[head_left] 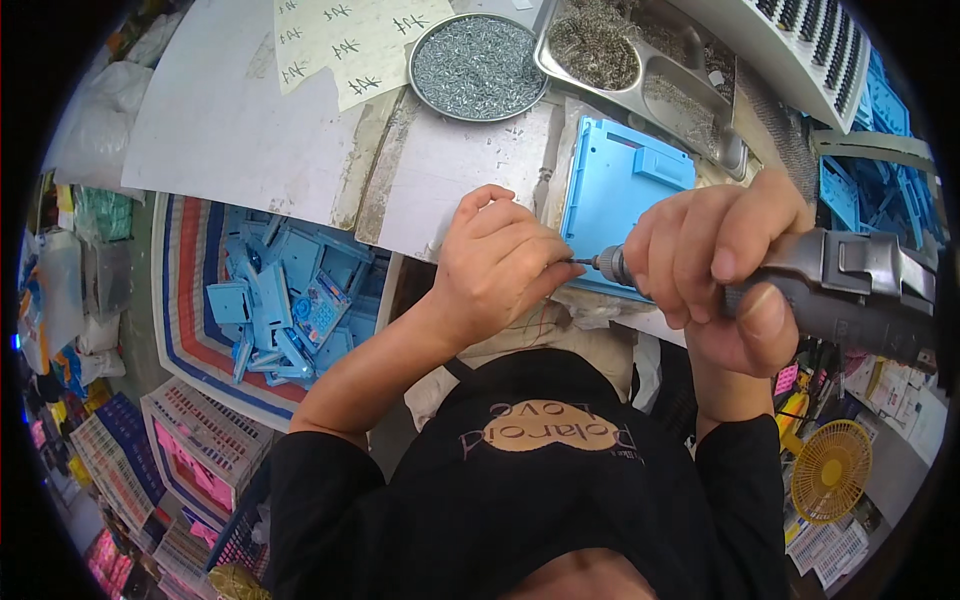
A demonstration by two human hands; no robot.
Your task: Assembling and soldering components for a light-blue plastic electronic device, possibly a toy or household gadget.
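My right hand (735, 260) is wrapped around a dark electric screwdriver (800, 295), held level with its bit toward the left. At the bit's tip, the fingers of my left hand (505, 255) are pinched together. Whatever they hold is too small and covered to make out. Just beyond both hands a light blue plastic casing (610, 180) lies on the bench, its near end partly covered by my right hand and the tool. A round metal dish (413, 75) full of small silvery screws stands farther back.
A metal compartment tray (640, 100) of small metal parts sits behind the casing. Rows of black pieces fill a white board (790, 40) at the far right. On the left, a striped-lined bin (190, 330) holds many blue plastic parts. A yellow fan (832, 470) stands lower right.
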